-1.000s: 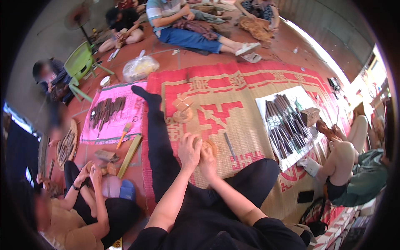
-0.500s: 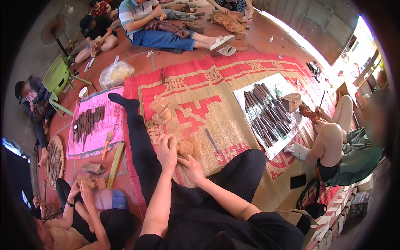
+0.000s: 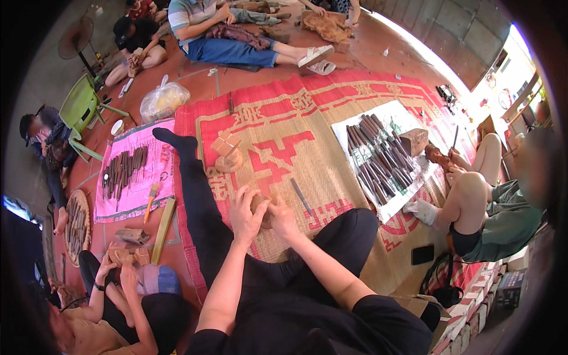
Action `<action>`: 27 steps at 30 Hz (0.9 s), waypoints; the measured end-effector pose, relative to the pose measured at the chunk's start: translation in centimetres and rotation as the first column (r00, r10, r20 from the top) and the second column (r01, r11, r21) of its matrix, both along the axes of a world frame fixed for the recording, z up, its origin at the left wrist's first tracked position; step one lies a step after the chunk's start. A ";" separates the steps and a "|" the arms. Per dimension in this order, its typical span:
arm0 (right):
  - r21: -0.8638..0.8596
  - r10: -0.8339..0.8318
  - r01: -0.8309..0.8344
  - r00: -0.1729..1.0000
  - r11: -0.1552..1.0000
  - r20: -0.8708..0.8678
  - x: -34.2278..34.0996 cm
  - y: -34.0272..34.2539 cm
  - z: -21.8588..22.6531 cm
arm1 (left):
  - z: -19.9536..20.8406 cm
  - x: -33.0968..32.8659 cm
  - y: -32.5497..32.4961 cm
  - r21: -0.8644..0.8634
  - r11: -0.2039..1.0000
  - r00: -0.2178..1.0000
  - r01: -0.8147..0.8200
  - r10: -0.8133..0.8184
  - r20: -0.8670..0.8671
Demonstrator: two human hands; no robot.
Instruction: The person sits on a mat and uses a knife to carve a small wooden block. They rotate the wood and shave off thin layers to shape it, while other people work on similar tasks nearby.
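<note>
centrally in the head view, a wooden piece (image 3: 258,204) sat between the left hand (image 3: 243,218) and the right hand (image 3: 283,220), partly hidden, over the woven mat (image 3: 334,165). the left curved around its left side, fingers half bent; the right gripped the other side, fingers curled.

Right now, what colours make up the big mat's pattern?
The mat is red and straw-tan, with blocky figures, best seen in the head view.

Bright glare (image 3: 510,68), probably daylight, upper right; edges dark and bowed.
</note>
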State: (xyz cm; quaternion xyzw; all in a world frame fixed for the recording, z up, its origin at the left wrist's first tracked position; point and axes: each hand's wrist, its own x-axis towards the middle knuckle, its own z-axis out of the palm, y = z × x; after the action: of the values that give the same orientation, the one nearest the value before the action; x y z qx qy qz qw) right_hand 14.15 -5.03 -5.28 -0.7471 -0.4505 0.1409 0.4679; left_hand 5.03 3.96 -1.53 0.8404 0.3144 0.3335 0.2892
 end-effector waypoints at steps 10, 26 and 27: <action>0.213 -0.028 0.096 0.953 0.972 -0.302 -0.2 -1.2 -1.7 | -0.3 0.4 -0.8 0.052 0.993 0.994 0.102 -0.100 -0.044; 0.065 -0.046 0.042 0.997 0.997 0.064 0.5 -2.5 -1.0 | 0.8 -0.1 -0.9 -0.021 0.984 0.981 0.180 -0.181 -0.076; -0.016 -0.044 0.046 0.992 0.999 0.115 1.2 -2.2 -1.0 | 0.9 -0.2 -0.9 -0.006 0.985 0.982 0.171 -0.171 -0.086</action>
State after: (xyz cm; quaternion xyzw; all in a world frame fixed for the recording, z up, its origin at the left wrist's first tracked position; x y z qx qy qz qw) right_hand 15.37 -7.21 -6.25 -0.7682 -0.4584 0.0914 0.4376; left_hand 4.86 3.03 -0.62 0.8781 0.2532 0.2710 0.3023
